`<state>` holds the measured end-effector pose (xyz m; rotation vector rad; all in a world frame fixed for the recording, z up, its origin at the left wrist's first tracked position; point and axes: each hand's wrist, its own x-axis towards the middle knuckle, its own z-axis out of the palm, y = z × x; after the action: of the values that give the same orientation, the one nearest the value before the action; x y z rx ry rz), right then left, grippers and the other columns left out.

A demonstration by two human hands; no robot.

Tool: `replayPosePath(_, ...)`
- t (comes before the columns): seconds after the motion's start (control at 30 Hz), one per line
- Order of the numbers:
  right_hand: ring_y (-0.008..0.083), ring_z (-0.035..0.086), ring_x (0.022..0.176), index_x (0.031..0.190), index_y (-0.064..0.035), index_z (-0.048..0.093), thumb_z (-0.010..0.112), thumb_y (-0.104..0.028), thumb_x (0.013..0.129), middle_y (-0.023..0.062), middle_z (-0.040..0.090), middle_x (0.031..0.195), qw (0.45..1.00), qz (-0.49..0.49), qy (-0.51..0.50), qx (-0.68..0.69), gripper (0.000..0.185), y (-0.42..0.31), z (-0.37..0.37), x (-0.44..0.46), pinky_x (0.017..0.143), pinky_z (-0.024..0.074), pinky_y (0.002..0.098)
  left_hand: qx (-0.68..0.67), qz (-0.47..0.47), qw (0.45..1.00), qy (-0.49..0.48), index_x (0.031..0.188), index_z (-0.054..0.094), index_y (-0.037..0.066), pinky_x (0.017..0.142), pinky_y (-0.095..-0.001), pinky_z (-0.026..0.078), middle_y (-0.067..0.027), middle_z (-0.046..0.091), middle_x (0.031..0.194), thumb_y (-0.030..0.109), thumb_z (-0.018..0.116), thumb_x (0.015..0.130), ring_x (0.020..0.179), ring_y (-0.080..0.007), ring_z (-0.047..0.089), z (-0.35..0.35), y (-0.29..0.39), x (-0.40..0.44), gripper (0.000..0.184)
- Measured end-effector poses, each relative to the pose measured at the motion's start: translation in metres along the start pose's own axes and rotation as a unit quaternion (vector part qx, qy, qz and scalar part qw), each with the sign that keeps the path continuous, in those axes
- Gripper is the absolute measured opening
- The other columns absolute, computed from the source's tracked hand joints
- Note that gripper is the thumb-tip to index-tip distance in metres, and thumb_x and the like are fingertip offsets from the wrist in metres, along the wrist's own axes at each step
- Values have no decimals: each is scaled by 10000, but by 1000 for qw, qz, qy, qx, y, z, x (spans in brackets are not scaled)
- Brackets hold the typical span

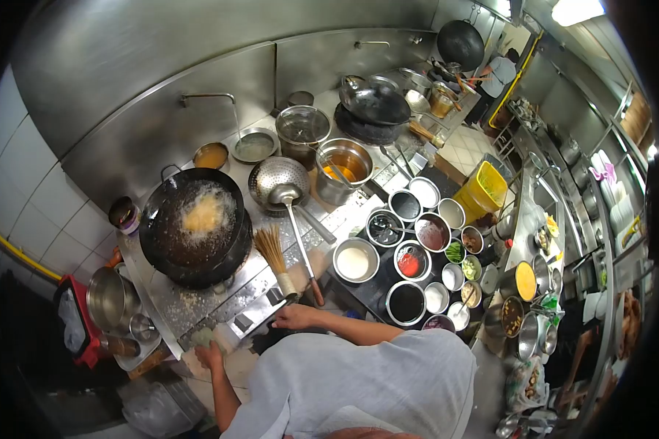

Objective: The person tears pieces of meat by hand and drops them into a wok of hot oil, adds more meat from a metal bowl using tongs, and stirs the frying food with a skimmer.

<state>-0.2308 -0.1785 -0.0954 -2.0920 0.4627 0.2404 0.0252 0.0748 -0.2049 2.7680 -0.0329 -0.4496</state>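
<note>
My left hand (209, 355) is low at the stove's front left edge, its fingers bent beside a pale, crumpled, cloth-like thing (206, 336). Whether it grips that thing is unclear. Curled closed at the front edge of the stove, my right hand (291, 317) is just below a straw brush (272, 252) and a ladle (300, 241); what is in its fingers is hidden. Food bubbles in oil in a black wok (154, 234) on the left burner. The ladle's bowl rests in a perforated strainer (267, 175) right of the wok.
Several sauce and seasoning pots (356, 260) crowd the counter on my right. A steel pot of orange liquid (344, 162) and a second wok (377, 102) stand farther back. A yellow bin (482, 192) is beyond the pots. Another person (499, 77) works at the far end.
</note>
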Motion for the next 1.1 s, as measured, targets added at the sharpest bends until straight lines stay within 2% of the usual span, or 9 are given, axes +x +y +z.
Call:
replayPosePath(0.07, 401, 643, 890, 913, -13, 628, 563, -457, 909, 236, 661, 901, 998, -5, 9, -57, 449, 4, 3, 4, 764, 488, 490, 8, 2, 1000, -5, 1330, 420, 4, 981, -587, 368, -206, 496, 1317, 437, 652, 789, 1222, -400, 479, 2, -3, 2, 731)
replayPosePath(0.33, 408, 651, 876, 937, -28, 632, 584, -365, 877, 244, 665, 894, 997, -19, 32, -71, 346, -4, 6, 19, 768, 505, 498, -3, 1, 998, -56, 1381, 398, 15, 999, -594, 345, -210, 469, 1375, 494, 602, 844, 1261, -393, 455, 2, -9, 16, 748)
replayPosePath(0.5, 391, 665, 877, 959, -26, 635, 591, -341, 869, 226, 678, 885, 991, -7, 24, -133, 330, 6, 28, 22, 791, 520, 483, -7, 1, 999, -32, 1372, 408, 18, 1000, -599, 335, -203, 476, 1373, 504, 554, 875, 1262, -396, 453, 1, -7, 10, 710)
replayPosePath(0.6, 377, 670, 908, 1050, -33, 631, 608, -332, 858, 208, 686, 934, 985, -7, -22, -172, 356, 12, 32, 18, 818, 529, 467, -10, 0, 1000, -23, 1357, 425, 20, 1004, -596, 330, -202, 480, 1367, 527, 494, 898, 1259, -395, 453, -5, -1, 0, 687)
replayPosePath(0.67, 396, 662, 898, 1208, -84, 574, 644, -339, 857, 233, 672, 939, 982, 11, -46, -182, 439, -1, 21, 2, 788, 533, 480, -9, -5, 1000, -20, 1348, 435, 21, 1008, -591, 328, -203, 481, 1363, 541, 461, 908, 1258, -394, 453, -7, 1, -1, 681)
replayPosePath(0.77, 394, 663, 910, 1243, -105, 554, 653, -328, 848, 241, 673, 950, 988, 33, -30, -150, 465, 13, 25, -6, 778, 538, 483, -9, 0, 1000, -29, 1327, 456, 23, 1015, -578, 327, -201, 486, 1356, 535, 416, 920, 1255, -390, 455, -5, -2, 3, 656)
replayPosePath(0.8, 394, 663, 910, 1243, -105, 554, 653, -328, 848, 241, 673, 950, 988, 33, -31, -150, 465, 22, 29, -4, 778, 538, 483, -3, -11, 999, -38, 1339, 450, 22, 1019, -571, 327, -199, 482, 1363, 534, 417, 915, 1260, -385, 452, -4, -2, 6, 665)
replayPosePath(0.87, 359, 665, 975, 1056, -22, 665, 640, -345, 841, 215, 677, 1036, 978, 97, -46, -178, 389, 33, 34, -2, 824, 542, 456, 2, -23, 999, -47, 1351, 444, 22, 1023, -564, 327, -197, 478, 1370, 532, 417, 911, 1266, -381, 449, -3, -1, 12, 674)
replayPosePath(1.1, 365, 665, 978, 1025, -24, 674, 638, -366, 835, 221, 685, 1000, 969, 141, -75, -190, 394, 54, 35, -14, 851, 532, 464, -67, -64, 994, -54, 1381, 454, 28, 1048, -549, 334, -199, 485, 1394, 520, 561, 831, 1268, -392, 475, -4, 0, 13, 745)
